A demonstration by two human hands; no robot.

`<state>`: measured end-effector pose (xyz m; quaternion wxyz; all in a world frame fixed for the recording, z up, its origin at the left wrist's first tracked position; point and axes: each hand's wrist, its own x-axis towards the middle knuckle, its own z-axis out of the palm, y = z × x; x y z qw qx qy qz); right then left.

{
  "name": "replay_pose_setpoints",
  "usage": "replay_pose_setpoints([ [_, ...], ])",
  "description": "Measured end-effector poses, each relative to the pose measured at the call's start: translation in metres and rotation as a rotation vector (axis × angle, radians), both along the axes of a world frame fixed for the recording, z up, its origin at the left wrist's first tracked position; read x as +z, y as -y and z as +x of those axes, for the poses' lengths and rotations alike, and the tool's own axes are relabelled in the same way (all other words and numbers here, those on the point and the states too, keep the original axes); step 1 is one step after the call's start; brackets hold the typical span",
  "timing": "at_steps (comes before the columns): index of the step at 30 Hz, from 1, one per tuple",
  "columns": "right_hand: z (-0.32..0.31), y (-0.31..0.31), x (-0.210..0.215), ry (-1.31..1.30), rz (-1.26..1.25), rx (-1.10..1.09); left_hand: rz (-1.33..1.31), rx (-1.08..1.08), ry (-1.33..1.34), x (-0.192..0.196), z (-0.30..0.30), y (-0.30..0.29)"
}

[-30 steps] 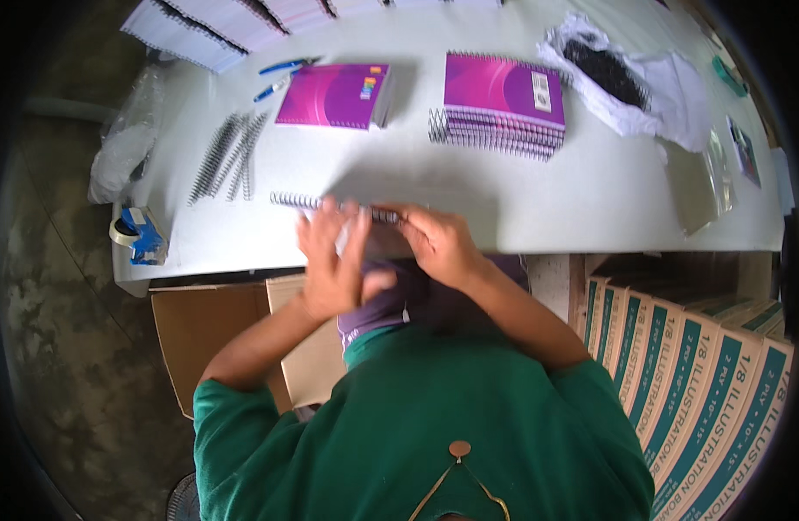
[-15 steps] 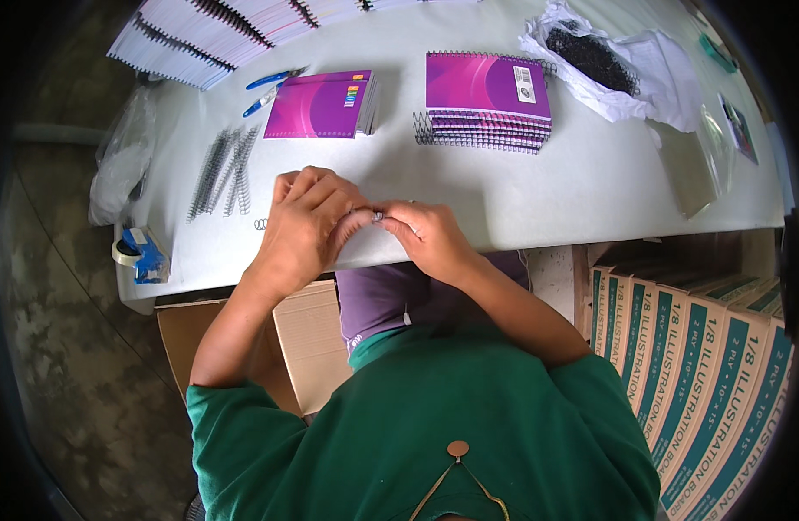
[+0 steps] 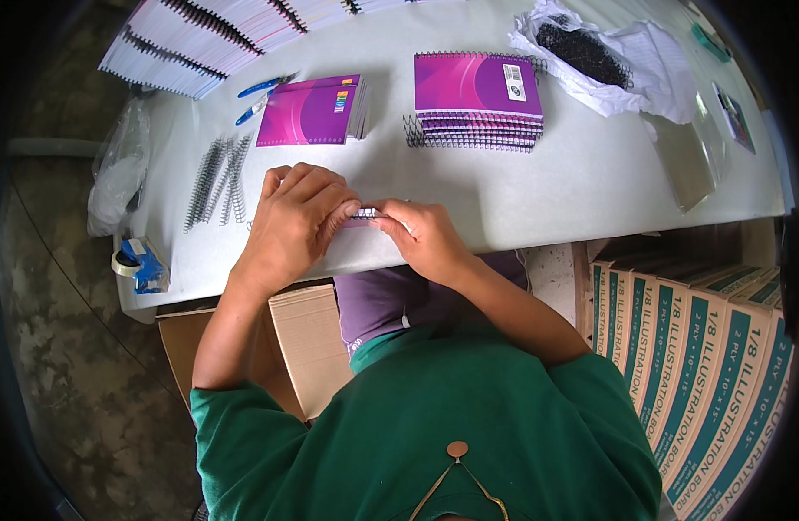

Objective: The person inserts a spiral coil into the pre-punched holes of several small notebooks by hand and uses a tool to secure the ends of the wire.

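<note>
Near the table's front edge, my left hand [image 3: 297,215] and my right hand [image 3: 424,238] pinch a small spiral notebook [image 3: 363,215] between them. Only a narrow strip of it shows, with white page edges, dark coil loops and a bit of purple; my fingers hide the rest. Beyond my left hand lies a stack of purple notebooks without coils [image 3: 305,113]. Farther right, a pile of coil-bound purple notebooks [image 3: 469,85] rests on the table. Several loose dark wire coils [image 3: 217,182] lie left of my left hand.
Blue-handled pliers [image 3: 259,87] lie beside the uncoiled stack. A tape dispenser [image 3: 143,265] sits at the table's left corner. Dark coils in white paper [image 3: 586,56] are at the back right, and large bound stacks [image 3: 178,48] at the back left. Cartons [image 3: 690,347] stand below right.
My hands have drawn slightly apart at the fingertips, so more of the notebook's coiled edge shows between them. The whole view has shifted a little.
</note>
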<state>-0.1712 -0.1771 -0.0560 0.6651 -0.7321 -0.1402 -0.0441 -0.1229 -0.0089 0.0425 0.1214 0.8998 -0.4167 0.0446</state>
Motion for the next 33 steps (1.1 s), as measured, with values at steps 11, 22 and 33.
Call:
replay_pose_setpoints([
  [11, 0.001, 0.0, -0.003, 0.033, 0.008, -0.021, -0.081, 0.054, -0.14, 0.001, -0.011, 0.011],
  [22, 0.0, 0.0, 0.001, -0.007, 0.079, 0.011, -0.032, 0.132, -0.131, 0.008, -0.023, 0.017],
  [33, 0.009, 0.078, 0.045, 0.361, 0.204, -0.251, -0.111, 0.167, -0.089, 0.051, 0.008, 0.044],
])
